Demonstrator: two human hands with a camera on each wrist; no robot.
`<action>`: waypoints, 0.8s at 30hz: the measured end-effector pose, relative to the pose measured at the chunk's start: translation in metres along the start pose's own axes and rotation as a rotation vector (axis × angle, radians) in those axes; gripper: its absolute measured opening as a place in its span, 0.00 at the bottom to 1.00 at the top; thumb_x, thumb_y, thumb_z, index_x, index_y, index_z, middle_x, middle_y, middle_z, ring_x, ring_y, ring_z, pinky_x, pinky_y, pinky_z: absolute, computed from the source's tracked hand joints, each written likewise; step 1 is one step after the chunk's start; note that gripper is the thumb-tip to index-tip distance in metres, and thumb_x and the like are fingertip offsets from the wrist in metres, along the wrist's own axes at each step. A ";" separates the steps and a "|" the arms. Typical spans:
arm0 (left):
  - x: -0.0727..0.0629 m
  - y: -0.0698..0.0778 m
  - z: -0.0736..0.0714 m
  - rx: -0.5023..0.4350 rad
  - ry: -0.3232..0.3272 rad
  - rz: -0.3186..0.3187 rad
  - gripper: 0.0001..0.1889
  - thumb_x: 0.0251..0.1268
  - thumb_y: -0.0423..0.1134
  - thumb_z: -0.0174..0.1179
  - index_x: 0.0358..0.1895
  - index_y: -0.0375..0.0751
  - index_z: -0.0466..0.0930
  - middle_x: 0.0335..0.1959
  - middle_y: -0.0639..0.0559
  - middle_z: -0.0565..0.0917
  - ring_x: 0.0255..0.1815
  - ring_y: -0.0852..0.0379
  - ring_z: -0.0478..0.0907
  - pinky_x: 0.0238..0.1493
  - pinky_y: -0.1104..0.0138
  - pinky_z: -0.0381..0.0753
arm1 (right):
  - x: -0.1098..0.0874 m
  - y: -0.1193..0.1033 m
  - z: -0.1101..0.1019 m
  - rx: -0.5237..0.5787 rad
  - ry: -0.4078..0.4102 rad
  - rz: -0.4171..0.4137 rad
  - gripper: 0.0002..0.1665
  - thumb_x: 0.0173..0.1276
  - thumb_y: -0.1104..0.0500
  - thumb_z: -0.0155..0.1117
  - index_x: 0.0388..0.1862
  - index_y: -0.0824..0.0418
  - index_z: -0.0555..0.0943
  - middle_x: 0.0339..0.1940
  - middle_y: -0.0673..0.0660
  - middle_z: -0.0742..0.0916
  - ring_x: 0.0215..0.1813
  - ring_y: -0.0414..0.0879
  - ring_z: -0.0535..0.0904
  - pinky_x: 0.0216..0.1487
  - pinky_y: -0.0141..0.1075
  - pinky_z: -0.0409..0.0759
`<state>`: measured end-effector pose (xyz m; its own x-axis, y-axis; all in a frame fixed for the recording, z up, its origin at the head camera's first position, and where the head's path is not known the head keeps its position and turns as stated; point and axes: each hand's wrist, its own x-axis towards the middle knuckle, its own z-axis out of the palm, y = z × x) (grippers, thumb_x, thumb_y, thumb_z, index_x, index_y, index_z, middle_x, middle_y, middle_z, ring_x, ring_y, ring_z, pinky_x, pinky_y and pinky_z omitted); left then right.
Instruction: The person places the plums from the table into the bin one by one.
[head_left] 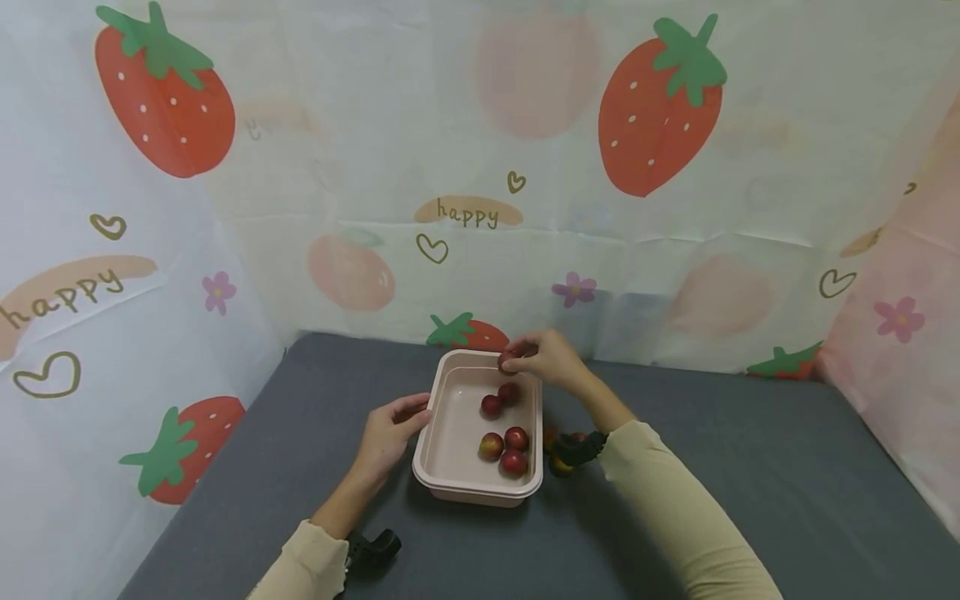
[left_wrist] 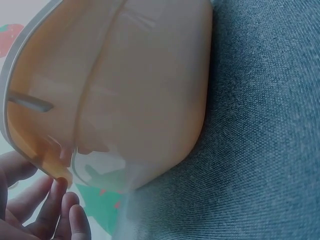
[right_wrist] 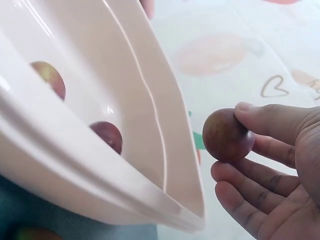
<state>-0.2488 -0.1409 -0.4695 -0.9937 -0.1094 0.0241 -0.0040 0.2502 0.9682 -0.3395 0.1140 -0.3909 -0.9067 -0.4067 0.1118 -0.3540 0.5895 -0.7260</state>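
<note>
A pale pink plastic box [head_left: 455, 425] stands on the table, with several red plums [head_left: 513, 462] lying on its floor toward the right. Over the far right corner of its rim, my right hand [head_left: 553, 360] pinches one plum [right_wrist: 225, 136] between thumb and fingers. The right wrist view shows that plum just outside the wall, apart from the box. My left hand [head_left: 386, 433] grips the box's left rim, fingertips [left_wrist: 60, 182] curled under the edge in the left wrist view.
More plums [head_left: 560, 465] lie on the dark grey tablecloth [head_left: 330, 375] right of the box, partly hidden by the right wrist's black strap [head_left: 581, 450]. A white curtain with printed strawberries [head_left: 660, 117] hangs behind the table and along its sides.
</note>
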 end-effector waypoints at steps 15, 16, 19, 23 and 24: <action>-0.001 0.002 -0.001 -0.009 -0.004 -0.009 0.18 0.66 0.36 0.62 0.58 0.38 0.80 0.53 0.41 0.84 0.52 0.52 0.79 0.52 0.64 0.80 | 0.012 -0.008 0.021 -0.040 -0.049 0.006 0.17 0.61 0.55 0.71 0.46 0.63 0.85 0.43 0.59 0.89 0.44 0.49 0.85 0.46 0.38 0.81; -0.001 0.002 -0.001 -0.010 -0.004 -0.009 0.18 0.65 0.36 0.62 0.58 0.38 0.80 0.53 0.41 0.84 0.52 0.52 0.79 0.52 0.64 0.80 | 0.012 -0.009 0.022 -0.040 -0.052 0.005 0.16 0.61 0.55 0.71 0.45 0.62 0.85 0.42 0.59 0.89 0.44 0.48 0.84 0.45 0.37 0.81; -0.001 0.002 -0.001 -0.010 -0.002 -0.011 0.18 0.66 0.36 0.62 0.58 0.38 0.80 0.52 0.42 0.84 0.52 0.51 0.80 0.52 0.63 0.80 | 0.013 -0.011 0.025 -0.026 -0.055 -0.001 0.16 0.61 0.55 0.71 0.44 0.62 0.85 0.42 0.58 0.89 0.43 0.47 0.84 0.44 0.36 0.80; -0.003 0.002 -0.001 0.002 -0.002 -0.007 0.18 0.66 0.36 0.62 0.58 0.37 0.80 0.53 0.41 0.84 0.53 0.51 0.80 0.53 0.61 0.80 | 0.015 -0.011 0.031 0.010 -0.056 -0.012 0.15 0.61 0.56 0.72 0.44 0.63 0.85 0.42 0.59 0.89 0.44 0.47 0.84 0.47 0.37 0.81; -0.003 0.003 -0.001 0.004 -0.003 -0.007 0.18 0.66 0.36 0.61 0.58 0.37 0.79 0.53 0.41 0.84 0.53 0.51 0.80 0.53 0.61 0.80 | 0.016 -0.011 0.033 0.020 -0.060 -0.010 0.15 0.61 0.56 0.71 0.44 0.63 0.85 0.43 0.59 0.89 0.45 0.48 0.84 0.49 0.38 0.81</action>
<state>-0.2458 -0.1411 -0.4667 -0.9940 -0.1083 0.0168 -0.0112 0.2531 0.9674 -0.3428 0.0782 -0.4035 -0.8876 -0.4538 0.0790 -0.3578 0.5713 -0.7387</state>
